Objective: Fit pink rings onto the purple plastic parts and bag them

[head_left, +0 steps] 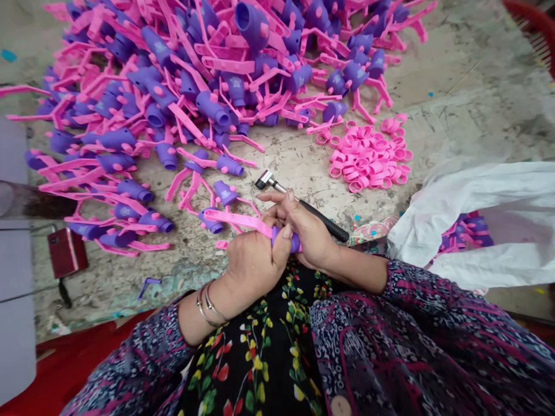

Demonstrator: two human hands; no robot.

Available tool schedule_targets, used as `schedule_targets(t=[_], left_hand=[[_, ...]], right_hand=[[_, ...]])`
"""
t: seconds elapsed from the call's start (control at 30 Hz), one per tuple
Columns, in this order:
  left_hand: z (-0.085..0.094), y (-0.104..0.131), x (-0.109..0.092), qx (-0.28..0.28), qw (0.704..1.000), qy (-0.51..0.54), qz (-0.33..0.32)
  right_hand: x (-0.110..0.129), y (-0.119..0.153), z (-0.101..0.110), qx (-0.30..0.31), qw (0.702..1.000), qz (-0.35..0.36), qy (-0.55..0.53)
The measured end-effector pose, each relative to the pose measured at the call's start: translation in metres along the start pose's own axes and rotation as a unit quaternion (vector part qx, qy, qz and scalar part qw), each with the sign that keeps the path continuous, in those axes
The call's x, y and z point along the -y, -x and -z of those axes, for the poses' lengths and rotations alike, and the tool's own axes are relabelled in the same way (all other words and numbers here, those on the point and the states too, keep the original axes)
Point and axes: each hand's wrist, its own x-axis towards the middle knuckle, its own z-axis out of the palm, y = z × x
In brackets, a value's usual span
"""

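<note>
Wrapped round a pink and purple plastic piece (238, 219) is my left hand (255, 260), its thumb pressed on the purple end. My right hand (312, 234) closes on the purple end of the same piece, fingers partly hidden behind it. The pink arm of the piece points left. A hammer (323, 219) with a black handle lies on the table just beyond my right hand, its metal head up and to the left. Past the hammer sits a small heap of pink rings (368, 156).
A large pile of pink and purple pieces (186, 75) covers the far and left table (459, 110). At the right, a white bag (489, 196) holds similar pieces. A dark red box (67, 252) with a cable lies at the left. A red chair (533, 26) shows top right.
</note>
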Motion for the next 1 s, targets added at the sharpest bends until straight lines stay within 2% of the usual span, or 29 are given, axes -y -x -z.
schedule_targets(t=[0.27,0.43,0.7,0.8,0.87,0.9,0.93,0.97,1.0], left_hand=[[-0.006,0.000,0.001,-0.024,0.997,0.057,-0.050],[-0.010,0.002,-0.001,0.033,0.997,0.073,-0.018],[-0.022,0.000,0.005,0.062,0.983,0.173,0.025],[-0.027,0.001,0.008,0.083,0.963,0.256,0.018],[-0.028,0.000,0.010,0.099,0.940,0.322,0.059],[-0.027,-0.001,0.012,0.107,0.920,0.364,0.097],[-0.026,-0.002,0.013,0.113,0.893,0.413,0.139],[-0.025,-0.003,0.016,0.117,0.859,0.466,0.178],[-0.024,-0.004,0.018,0.120,0.820,0.520,0.207]], right_hand=[[0.007,0.006,0.005,0.047,0.998,-0.004,-0.051],[0.002,0.008,0.003,-0.023,0.997,-0.040,-0.055],[-0.008,0.002,-0.001,-0.107,0.991,-0.065,-0.039],[-0.003,0.005,0.005,-0.067,0.992,-0.109,-0.005],[0.006,0.011,0.016,-0.033,0.992,-0.086,0.082],[0.010,0.015,0.024,-0.029,0.985,-0.044,0.162],[0.013,0.020,0.034,-0.039,0.964,0.016,0.264],[0.016,0.024,0.045,-0.058,0.917,0.078,0.388],[0.016,0.027,0.057,-0.085,0.848,0.127,0.507]])
